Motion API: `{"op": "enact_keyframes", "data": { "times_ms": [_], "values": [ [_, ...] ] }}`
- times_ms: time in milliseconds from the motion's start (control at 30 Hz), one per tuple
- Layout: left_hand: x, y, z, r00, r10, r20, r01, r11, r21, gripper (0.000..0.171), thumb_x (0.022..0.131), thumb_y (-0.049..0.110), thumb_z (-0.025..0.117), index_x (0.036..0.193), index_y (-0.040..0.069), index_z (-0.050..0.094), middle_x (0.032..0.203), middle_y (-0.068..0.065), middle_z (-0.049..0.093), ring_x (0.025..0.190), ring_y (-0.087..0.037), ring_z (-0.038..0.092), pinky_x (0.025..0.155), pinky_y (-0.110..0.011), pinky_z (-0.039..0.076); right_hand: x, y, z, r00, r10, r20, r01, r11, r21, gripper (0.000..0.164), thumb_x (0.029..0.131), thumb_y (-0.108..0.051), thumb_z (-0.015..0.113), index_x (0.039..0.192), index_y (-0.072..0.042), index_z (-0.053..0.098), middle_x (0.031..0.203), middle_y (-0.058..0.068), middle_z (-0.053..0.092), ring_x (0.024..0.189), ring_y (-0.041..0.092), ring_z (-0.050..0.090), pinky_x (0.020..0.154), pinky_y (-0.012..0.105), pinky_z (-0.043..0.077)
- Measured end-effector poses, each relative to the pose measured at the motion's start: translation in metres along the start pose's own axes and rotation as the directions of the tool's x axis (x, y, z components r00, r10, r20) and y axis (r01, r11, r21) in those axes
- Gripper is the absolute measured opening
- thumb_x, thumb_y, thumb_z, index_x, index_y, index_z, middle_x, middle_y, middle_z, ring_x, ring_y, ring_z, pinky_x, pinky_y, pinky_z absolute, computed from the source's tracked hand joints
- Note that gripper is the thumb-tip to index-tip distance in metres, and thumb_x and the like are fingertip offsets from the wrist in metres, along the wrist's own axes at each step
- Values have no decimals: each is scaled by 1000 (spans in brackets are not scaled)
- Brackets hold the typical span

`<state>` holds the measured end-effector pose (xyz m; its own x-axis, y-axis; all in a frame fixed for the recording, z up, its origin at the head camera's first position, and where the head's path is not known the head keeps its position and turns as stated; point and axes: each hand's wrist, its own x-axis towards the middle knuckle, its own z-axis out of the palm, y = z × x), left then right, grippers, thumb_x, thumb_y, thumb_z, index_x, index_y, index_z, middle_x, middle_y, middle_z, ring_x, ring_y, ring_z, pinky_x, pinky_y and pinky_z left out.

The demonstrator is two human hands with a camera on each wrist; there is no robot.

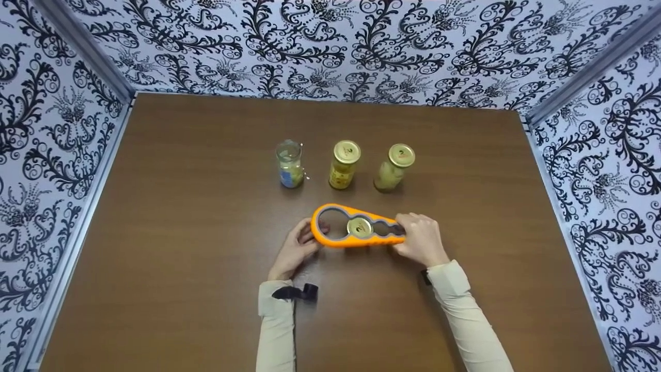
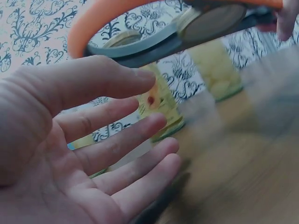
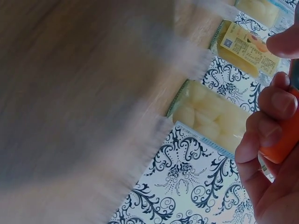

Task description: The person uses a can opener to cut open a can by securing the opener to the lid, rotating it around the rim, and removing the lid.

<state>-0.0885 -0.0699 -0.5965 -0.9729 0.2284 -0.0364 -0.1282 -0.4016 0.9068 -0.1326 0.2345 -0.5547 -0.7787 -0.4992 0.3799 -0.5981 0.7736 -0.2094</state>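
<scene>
My right hand (image 1: 422, 238) grips the narrow end of an orange jar opener (image 1: 379, 241) with a grey inner lining. A gold jar lid (image 1: 360, 227) sits in one of the opener's middle rings, and no jar shows under it in the left wrist view. Beside the opener's large ring, my left hand (image 1: 298, 247) has its fingers spread and holds nothing; its thumb (image 2: 117, 79) is right at the ring's edge. Farther back stand a lidless glass jar (image 1: 290, 164), a gold-lidded jar (image 1: 342, 173) with a yellow label and a gold-lidded jar (image 1: 390, 174) of pale contents.
The jars stand in a row on the brown wooden table (image 1: 196, 232). Patterned panels (image 1: 330, 51) rise along its back and both sides. A black strap with a small device (image 1: 302, 293) is around the left wrist.
</scene>
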Motion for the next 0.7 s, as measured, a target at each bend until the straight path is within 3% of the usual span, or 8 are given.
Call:
{"op": "enact_keyframes", "data": {
  "times_ms": [100, 200, 400, 533, 700],
  "values": [
    [2, -4, 8, 999, 17, 49, -14, 997, -75, 49, 85, -16, 55, 131, -18, 38, 130, -37, 47, 121, -47, 46, 98, -38, 44, 3, -2, -1, 1000, -3, -12, 3, 1000, 2, 31, 51, -15, 73, 78, -8, 60, 67, 6, 56, 56, 27, 52, 49, 42, 42],
    [4, -8, 15, 997, -6, 81, 20, 986, -167, 45, 88, -15, 55, 131, -15, 41, 130, -32, 49, 121, -43, 49, 99, -42, 43, 5, -4, -1, 1000, -14, -22, 15, 1000, 8, 31, 50, -14, 72, 78, -8, 60, 68, 6, 57, 56, 28, 52, 49, 41, 42],
    [6, -15, 23, 994, -74, 85, 98, 940, -326, 35, 92, -8, 53, 126, 0, 53, 124, -13, 56, 113, -27, 54, 91, -39, 48, 10, -8, 2, 999, -42, -23, 43, 999, 20, 31, 50, -12, 74, 76, -9, 58, 69, 5, 57, 57, 28, 52, 49, 41, 41],
    [10, -19, 31, 991, -110, 73, 131, 876, -463, 42, 93, 4, 59, 133, 0, 46, 124, -13, 53, 111, -24, 54, 93, -45, 46, 15, -9, 4, 998, -59, -11, 59, 998, 14, 32, 50, -14, 75, 77, -9, 58, 70, 5, 58, 58, 27, 53, 50, 41, 42],
    [18, -17, 42, 983, -177, 52, 170, 761, -627, 88, 88, 15, 71, 150, -4, 12, 148, -23, 28, 120, -30, 49, 101, -57, 35, 22, -9, 7, 998, -62, -14, 62, 998, -5, 32, 51, -15, 73, 78, -8, 58, 71, 6, 60, 60, 28, 54, 51, 42, 43]
  ]
}}
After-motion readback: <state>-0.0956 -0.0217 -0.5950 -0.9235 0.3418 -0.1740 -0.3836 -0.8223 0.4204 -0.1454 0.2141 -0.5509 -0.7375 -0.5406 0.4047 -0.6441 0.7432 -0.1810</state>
